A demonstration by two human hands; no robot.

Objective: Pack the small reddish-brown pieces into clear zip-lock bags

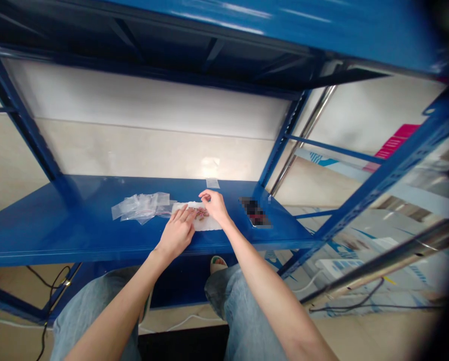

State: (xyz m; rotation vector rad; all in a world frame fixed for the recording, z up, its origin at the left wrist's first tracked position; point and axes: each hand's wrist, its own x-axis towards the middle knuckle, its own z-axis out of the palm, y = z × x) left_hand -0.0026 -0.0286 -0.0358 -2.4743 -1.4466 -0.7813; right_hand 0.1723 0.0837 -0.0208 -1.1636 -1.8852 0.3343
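Observation:
On the blue shelf lies a white sheet [214,225], perhaps tissue or cloth, with a small heap of pinkish-brown bits [202,214] on it. Their kind is too small to tell. My left hand [177,231] rests at the sheet's left side, fingers stretched out, their tips by the bits. Over the sheet's right side is my right hand [214,204], its thumb and fingers bent together in a pinch; whatever is between them cannot be made out. Left of the sheet, several clear plastic bags [144,206] lie in a loose, overlapping pile.
A phone-like dark object [255,212], partly blurred out, lies to the right on the blue shelf [85,225]. A small clear packet [212,183] sits at the back edge. Another blue shelf [194,25] hangs overhead, and a blue upright [382,175] stands at right.

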